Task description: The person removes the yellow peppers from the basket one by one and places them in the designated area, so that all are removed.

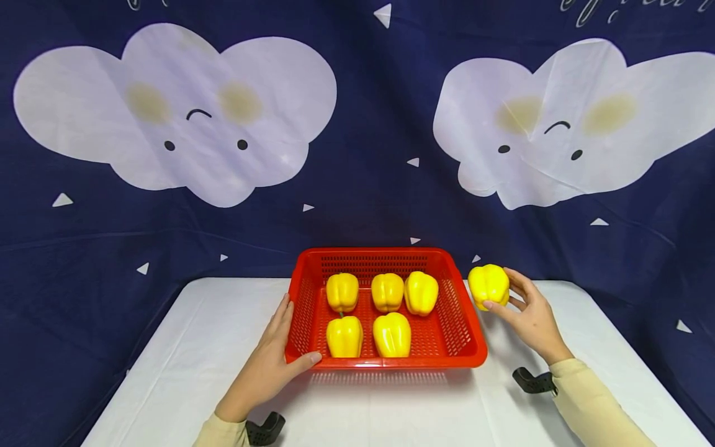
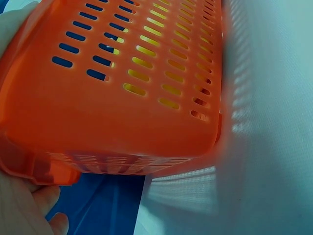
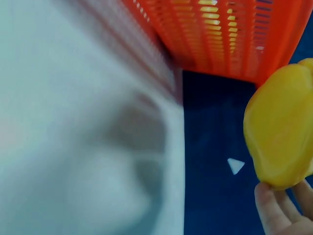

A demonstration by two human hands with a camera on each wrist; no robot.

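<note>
A red plastic basket (image 1: 385,363) with slotted walls stands on the table. Several yellow bell peppers (image 1: 392,334) lie inside it, in two rough rows. My left hand (image 1: 267,363) grips the basket's near left corner, thumb over the front rim and fingers along the left side. Close up in the left wrist view, fingers (image 2: 46,198) show at the basket's rim. Just right of the basket, my right hand (image 1: 527,313) holds another yellow bell pepper (image 1: 488,285) between thumb and fingers. That pepper (image 3: 281,127) appears raised off the table in the right wrist view.
A white cloth (image 1: 184,354) covers the table under the basket. Behind the table's far edge hangs a dark blue curtain (image 1: 380,205) printed with clouds and small white triangles. Each wrist carries a black camera mount (image 1: 533,380).
</note>
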